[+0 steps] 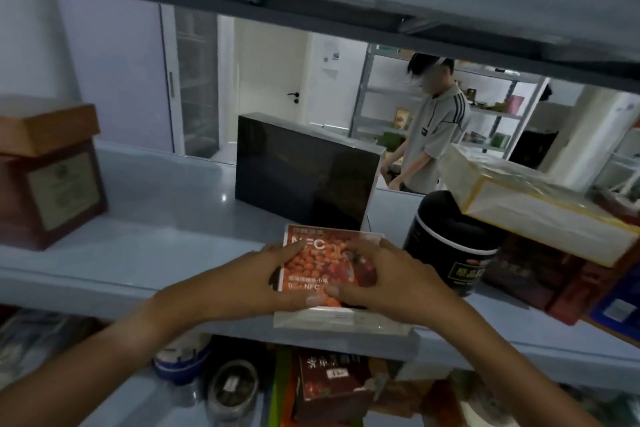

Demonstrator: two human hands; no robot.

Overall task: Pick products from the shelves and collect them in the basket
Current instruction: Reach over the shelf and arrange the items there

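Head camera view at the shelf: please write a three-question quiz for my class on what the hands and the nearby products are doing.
1. True or false: both hands hold the orange box.
2. Which thing stands directly right of that box? A) black jar B) brown wooden box C) black flat box
3. Fill in: the orange box rests at the front edge of the ____.

Key
1. True: the left hand and right hand grip it from either side.
2. A
3. shelf
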